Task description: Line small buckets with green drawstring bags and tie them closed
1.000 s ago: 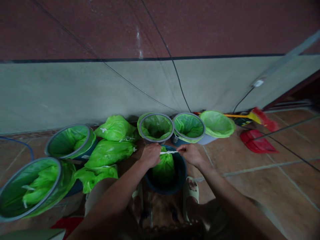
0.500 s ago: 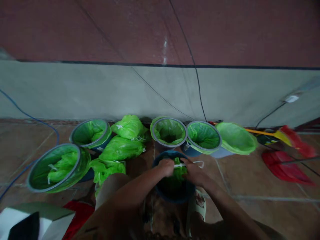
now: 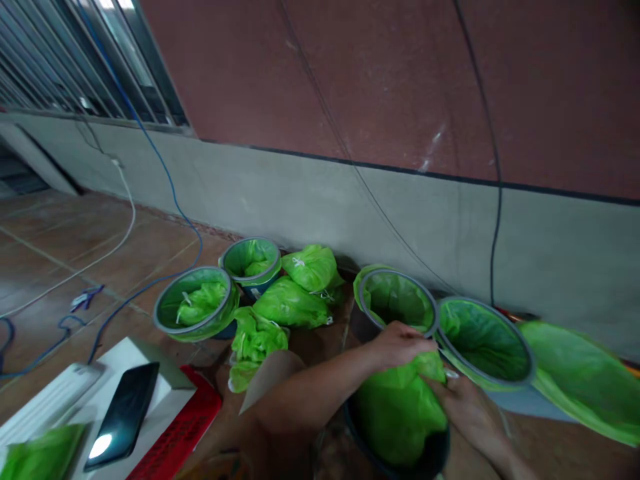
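A bright green plastic bag point(image 3: 400, 413) bulges up out of a dark bin point(image 3: 441, 460) between my legs. My left hand point(image 3: 400, 345) is closed on the bag's gathered top, from the left. My right hand point(image 3: 463, 403) pinches the same top from the right, and white drawstring shows beside its fingers. Part of the bag's lower end is hidden inside the bin. Just beyond my hands stand a grey-rimmed bin point(image 3: 364, 297) with a green liner and a second lined bin point(image 3: 531, 360).
Knotted green bags point(image 3: 293, 303) lie left of centre beside two lined bins point(image 3: 156, 313). A wide green-lined bin point(image 3: 585, 380) stands at the right. At lower left, a phone point(image 3: 125, 413) rests on a white box point(image 3: 175, 380). A blue cable point(image 3: 145, 300) crosses the tiles.
The view has swung left, bringing in the window bars and phone. My hands have lifted the bag's top higher, and more of its body now shows above the bin.
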A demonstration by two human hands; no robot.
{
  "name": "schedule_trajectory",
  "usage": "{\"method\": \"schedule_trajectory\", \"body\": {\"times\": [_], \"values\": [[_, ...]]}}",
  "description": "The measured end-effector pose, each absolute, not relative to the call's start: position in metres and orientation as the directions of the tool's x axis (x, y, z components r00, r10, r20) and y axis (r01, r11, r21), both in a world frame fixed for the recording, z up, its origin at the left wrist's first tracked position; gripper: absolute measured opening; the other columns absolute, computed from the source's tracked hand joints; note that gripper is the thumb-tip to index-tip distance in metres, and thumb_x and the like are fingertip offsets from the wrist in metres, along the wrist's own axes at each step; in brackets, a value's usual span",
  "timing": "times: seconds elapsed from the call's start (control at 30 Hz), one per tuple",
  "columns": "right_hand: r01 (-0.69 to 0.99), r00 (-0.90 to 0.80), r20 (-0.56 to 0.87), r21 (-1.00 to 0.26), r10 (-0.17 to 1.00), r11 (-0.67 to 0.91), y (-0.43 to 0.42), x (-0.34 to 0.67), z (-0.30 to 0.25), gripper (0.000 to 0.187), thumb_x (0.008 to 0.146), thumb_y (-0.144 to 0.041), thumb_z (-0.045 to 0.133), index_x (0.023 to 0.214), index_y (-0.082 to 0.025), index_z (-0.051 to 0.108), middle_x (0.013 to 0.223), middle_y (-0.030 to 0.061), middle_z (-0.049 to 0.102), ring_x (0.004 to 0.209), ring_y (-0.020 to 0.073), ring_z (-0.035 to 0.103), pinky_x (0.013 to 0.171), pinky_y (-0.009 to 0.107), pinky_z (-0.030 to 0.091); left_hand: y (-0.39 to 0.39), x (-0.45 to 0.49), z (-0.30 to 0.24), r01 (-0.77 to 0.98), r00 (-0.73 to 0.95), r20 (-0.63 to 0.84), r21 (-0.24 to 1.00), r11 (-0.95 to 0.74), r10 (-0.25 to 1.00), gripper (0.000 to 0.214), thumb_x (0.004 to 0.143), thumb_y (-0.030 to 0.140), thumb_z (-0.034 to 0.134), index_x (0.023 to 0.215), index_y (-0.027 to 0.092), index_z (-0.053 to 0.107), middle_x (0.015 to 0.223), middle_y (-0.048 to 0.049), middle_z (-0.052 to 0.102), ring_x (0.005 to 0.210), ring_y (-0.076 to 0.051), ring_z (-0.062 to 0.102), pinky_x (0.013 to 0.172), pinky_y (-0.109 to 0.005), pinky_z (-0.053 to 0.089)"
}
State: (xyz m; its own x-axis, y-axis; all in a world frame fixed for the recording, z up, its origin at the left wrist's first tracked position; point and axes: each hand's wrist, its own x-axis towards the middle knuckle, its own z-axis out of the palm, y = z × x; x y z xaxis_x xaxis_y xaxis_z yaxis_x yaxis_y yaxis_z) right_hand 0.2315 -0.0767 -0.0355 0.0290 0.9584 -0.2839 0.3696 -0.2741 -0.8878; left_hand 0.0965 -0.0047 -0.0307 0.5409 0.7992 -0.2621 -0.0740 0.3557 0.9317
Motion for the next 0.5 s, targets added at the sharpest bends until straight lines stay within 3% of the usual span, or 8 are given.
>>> {"method": "schedule_trajectory", "body": {"times": [0.1,0.2,0.37,0.5], "values": [[0.179,0.021,-0.234,-0.956,0.972,-0.234,-0.058,0.213,-0.008,0.026,0.065,-0.041,0.072,0.083,-0.023,0.067,0.076,0.0057,0.073,0.073,0.0272,0.069,0.065,0.038,0.055,0.008,0.064,0.009,-0.317,0.470,-0.027,0.928,0.197,0.882,0.036,0.070,0.048,0.066,0.060,0.016,0.056,0.055,0.0031,0.048,0.051,-0.007,0.040,0.051,-0.022,0.033],[0.073,-0.003,-0.156,-0.985,0.988,-0.156,-0.029,0.184,0.023,0.025,0.066,-0.035,0.074,0.086,-0.022,0.067,0.078,0.0056,0.073,0.082,0.0264,0.069,0.069,0.036,0.056,0.026,0.014,0.041,-0.417,0.268,0.122,0.909,0.001,0.956,0.034,0.066,0.046,0.073,0.072,0.015,0.063,0.069,0.0002,0.060,0.066,-0.010,0.053,0.068,-0.024,0.044],[-0.152,0.057,0.025,-0.988,0.998,0.034,0.040,0.120,0.076,0.019,0.063,-0.029,0.076,0.072,-0.021,0.062,0.069,0.0034,0.070,0.079,0.0245,0.069,0.069,0.035,0.056,0.044,-0.089,0.043,-0.260,-0.100,0.155,0.950,-0.176,0.983,0.032,0.070,0.044,0.072,0.083,0.016,0.066,0.086,-0.0030,0.067,0.083,-0.015,0.060,0.086,-0.030,0.045],[-0.279,0.152,0.189,-0.933,0.970,0.225,0.107,0.078,0.090,0.017,0.062,-0.020,0.070,0.076,-0.017,0.060,0.069,0.0013,0.067,0.079,0.0208,0.068,0.072,0.034,0.056,0.037,-0.161,0.000,-0.172,-0.249,0.016,0.983,-0.061,0.968,0.031,0.069,0.043,0.071,0.082,0.016,0.066,0.084,-0.0025,0.068,0.079,-0.015,0.060,0.083,-0.029,0.045]]}}
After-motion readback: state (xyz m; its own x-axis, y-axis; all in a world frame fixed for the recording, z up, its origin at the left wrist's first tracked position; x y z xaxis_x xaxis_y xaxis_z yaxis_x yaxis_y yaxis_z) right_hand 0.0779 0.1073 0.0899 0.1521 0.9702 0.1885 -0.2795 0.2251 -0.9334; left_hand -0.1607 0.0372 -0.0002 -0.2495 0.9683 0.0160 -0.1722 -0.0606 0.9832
